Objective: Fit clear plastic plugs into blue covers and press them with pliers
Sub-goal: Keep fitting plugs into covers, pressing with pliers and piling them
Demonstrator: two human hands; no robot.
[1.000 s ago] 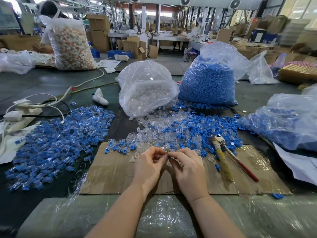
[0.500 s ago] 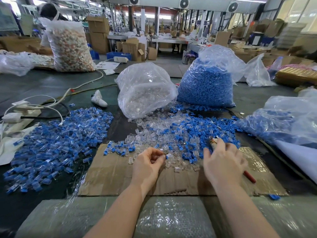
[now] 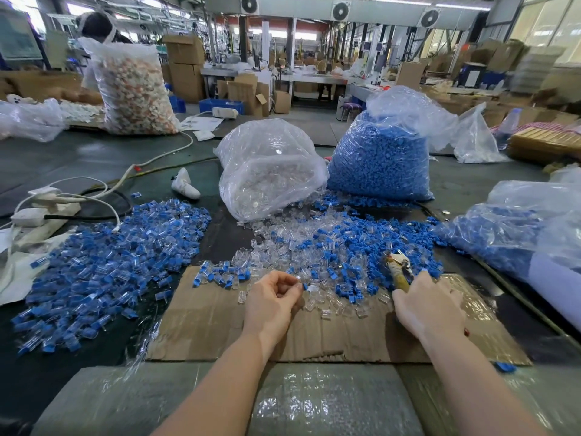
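The left hand's (image 3: pixel 273 305) fingers (image 3: pixel 294 286) pinch a fitted blue cover (image 3: pixel 305 287) over the cardboard (image 3: pixel 204 325). The right hand (image 3: pixel 427 306) has left it and now curls around the pliers (image 3: pixel 398 269), so pressing likely comes next.

My one head camera looks forward and down, close over the cardboard sheet (image 3: pixel 220 325) below.

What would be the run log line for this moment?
left hand: pinches fitted piece | right hand: on pliers | pressing: not yet
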